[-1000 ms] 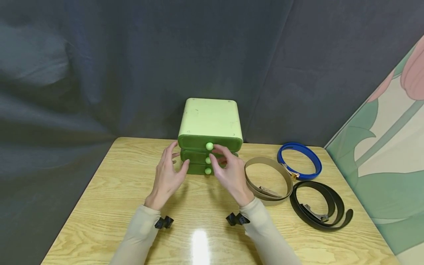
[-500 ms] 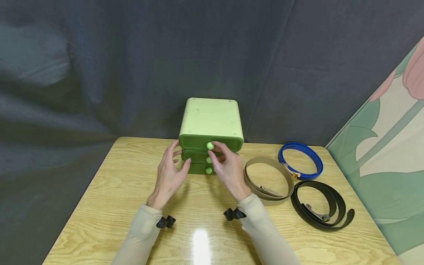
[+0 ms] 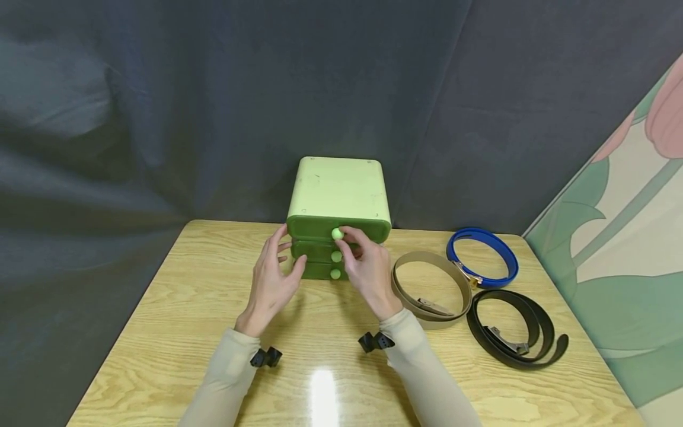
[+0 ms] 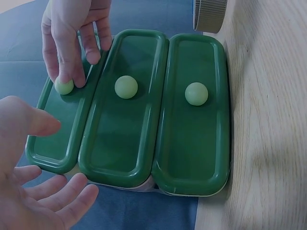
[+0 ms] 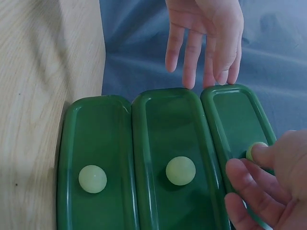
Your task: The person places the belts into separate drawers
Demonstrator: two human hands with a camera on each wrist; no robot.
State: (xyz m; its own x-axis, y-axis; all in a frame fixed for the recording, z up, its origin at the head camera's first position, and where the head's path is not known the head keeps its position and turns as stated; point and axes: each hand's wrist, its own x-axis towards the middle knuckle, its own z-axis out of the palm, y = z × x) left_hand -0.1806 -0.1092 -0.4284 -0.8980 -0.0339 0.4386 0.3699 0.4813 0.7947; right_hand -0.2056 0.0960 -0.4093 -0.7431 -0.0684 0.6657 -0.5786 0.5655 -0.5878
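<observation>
A small chest of drawers with a pale green body and dark green fronts stands at the back of the table. Each of its three drawers has a round, pale green knob, and all the fronts look pushed in. My right hand pinches the top drawer's knob between thumb and finger. At the chest's left side is my left hand, fingers spread and fingertips right at the edge of the upper drawers. In the left wrist view, the middle knob and the bottom knob are untouched.
Right of the chest lie three coiled belts on the wooden table: a tan one, a blue one and a black one. A dark curtain hangs right behind the chest.
My right thumb and finger have closed in on the top knob, and the right wrist has shifted slightly left. My left hand stays almost where it was.
</observation>
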